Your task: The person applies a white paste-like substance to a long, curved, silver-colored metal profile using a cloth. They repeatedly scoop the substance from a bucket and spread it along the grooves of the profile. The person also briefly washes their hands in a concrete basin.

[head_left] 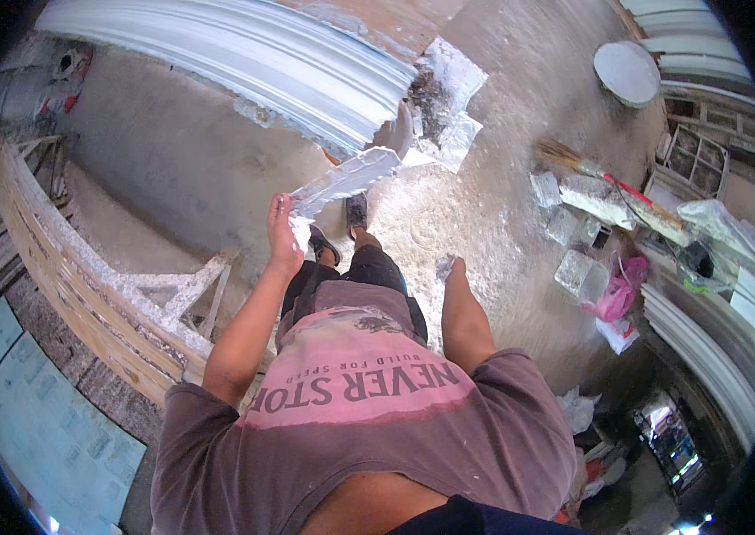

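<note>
My left hand [284, 236] is closed on the near end of a flat, grey-white, plaster-smeared strip [348, 180] that points away to the right. Wet-looking white stuff [302, 229] clings beside the fingers. The strip's far end lies close to the edge of a long, white, ridged moulding [262, 67]. My right hand [453, 270] hangs low on the right, above the white-dusted floor [422, 214]. Something small and greyish [443, 265] shows at its fingers; blur hides whether it is held or just plaster on the skin.
Crumpled, plaster-crusted sheets [453, 98] lie at the moulding's end. A long wooden frame [83, 276] stands at left, near pale blue panels [57, 419]. On the right are a broom [565, 159], a pink bag [620, 290], a clear tub [583, 275] and a round white-topped container [627, 73].
</note>
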### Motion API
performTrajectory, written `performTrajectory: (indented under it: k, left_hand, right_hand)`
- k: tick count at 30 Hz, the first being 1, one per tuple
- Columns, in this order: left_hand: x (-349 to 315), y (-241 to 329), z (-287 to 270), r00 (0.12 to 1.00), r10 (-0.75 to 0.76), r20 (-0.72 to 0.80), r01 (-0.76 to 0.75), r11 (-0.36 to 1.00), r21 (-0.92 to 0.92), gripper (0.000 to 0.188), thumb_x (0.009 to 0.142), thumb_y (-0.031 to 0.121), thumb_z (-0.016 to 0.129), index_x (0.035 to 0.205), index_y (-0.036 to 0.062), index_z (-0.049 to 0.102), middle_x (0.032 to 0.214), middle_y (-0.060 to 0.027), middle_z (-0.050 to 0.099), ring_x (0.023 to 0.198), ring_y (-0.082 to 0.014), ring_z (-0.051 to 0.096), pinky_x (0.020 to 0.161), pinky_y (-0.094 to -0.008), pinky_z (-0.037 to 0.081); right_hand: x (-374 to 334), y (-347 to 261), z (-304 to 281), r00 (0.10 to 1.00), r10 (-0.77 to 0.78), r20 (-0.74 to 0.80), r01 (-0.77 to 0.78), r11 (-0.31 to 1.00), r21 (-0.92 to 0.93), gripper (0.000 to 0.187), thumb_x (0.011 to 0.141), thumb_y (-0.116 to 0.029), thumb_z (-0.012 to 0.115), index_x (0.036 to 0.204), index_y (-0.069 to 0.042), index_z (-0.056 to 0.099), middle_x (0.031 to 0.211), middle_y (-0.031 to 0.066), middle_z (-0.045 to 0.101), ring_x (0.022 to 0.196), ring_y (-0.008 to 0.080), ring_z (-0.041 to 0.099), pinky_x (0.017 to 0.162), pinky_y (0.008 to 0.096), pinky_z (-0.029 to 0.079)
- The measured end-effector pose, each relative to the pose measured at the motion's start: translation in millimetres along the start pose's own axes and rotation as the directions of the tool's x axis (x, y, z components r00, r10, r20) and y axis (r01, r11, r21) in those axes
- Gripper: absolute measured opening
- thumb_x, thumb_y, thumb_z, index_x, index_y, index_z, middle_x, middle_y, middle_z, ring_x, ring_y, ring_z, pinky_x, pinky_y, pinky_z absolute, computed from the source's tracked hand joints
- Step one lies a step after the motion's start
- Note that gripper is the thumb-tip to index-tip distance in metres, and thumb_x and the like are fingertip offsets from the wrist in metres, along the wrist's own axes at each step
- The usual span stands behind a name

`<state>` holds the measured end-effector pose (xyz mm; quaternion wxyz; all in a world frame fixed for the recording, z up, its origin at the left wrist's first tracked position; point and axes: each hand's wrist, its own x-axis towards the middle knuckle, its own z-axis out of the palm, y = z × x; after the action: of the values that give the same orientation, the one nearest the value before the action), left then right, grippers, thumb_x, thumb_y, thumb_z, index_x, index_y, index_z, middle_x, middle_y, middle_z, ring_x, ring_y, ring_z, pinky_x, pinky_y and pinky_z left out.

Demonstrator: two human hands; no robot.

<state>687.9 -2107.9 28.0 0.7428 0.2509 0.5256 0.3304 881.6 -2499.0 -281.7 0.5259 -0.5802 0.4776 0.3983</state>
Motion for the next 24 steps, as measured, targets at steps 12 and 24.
performTrajectory:
  k: [12, 24]
  left_hand:
    - [17, 22, -8, 0.999, -0.035, 0.019, 0.039, 0.948, -0.316, 0.025, 0.092, 0.033, 0.054, 0.103, 0.0104, 0.055, 0.098, -0.0021, 0.060, 0.091, -0.0159, 0.058, 0.080, -0.0325, 0.047]
    - [32, 18, 63, 0.998, -0.059, 0.015, 0.061, 0.945, -0.321, 0.026, 0.091, 0.032, 0.056, 0.105, 0.0091, 0.056, 0.100, -0.0024, 0.059, 0.094, -0.0149, 0.057, 0.085, -0.0310, 0.043]
  right_hand:
    - [10, -90, 195, 0.974, -0.169, 0.153, 0.133, 0.966, 0.220, 0.049, 0.089, -0.039, 0.040, 0.126, -0.007, 0.045, 0.119, 0.0150, 0.051, 0.108, 0.0325, 0.051, 0.091, 0.0476, 0.046]
    - [-110, -225, 329, 0.794, -0.458, 0.398, 0.400, 0.888, 0.226, 0.049, 0.091, -0.040, 0.048, 0.127, -0.006, 0.047, 0.126, 0.0115, 0.050, 0.111, 0.0278, 0.052, 0.093, 0.0411, 0.046]
